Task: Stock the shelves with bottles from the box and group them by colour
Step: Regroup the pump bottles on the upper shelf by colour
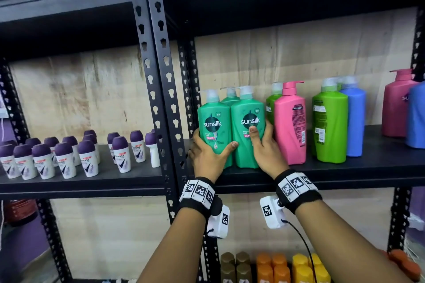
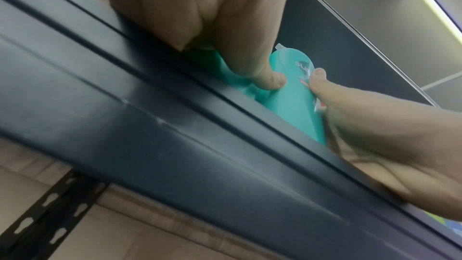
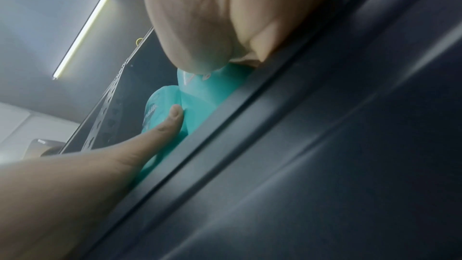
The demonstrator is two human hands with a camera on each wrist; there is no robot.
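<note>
Glossy teal bottles [image 1: 232, 126] gripped by both hands.

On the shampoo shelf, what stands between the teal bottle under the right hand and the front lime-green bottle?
In the head view, a pink bottle stands between the teal bottle and the lime-green bottle.

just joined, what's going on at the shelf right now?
A person is stocking shampoo. The left hand grips one teal-green bottle, the right hand another, both upright side by side on the shelf. A third teal one stands behind. Pink, lime and blue bottles to the right are still mixed.
</note>
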